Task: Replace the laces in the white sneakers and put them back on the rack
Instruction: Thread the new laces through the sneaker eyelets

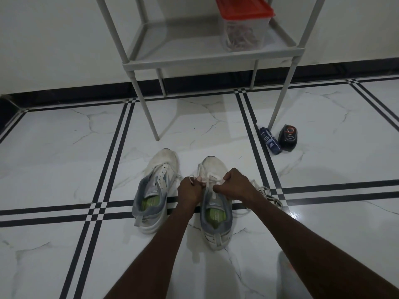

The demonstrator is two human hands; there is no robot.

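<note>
Two white sneakers with grey collars stand side by side on the tiled floor, toes pointing away. The left sneaker (154, 186) has bare eyelets with no lace. Over the right sneaker (212, 169) both hands work a white lace (207, 176). My left hand (191, 188) pinches one lace end at the shoe's left side. On the other side my right hand (235, 183) grips the lace with curled fingers. Loose white lace (269, 194) lies on the floor right of that shoe.
The grey metal rack (207, 59) stands ahead against the wall. On its shelf sits a clear container with a red lid (244, 24) holding laces. A blue bottle (269, 140) and a black tin (288, 135) stand by the rack's right front leg.
</note>
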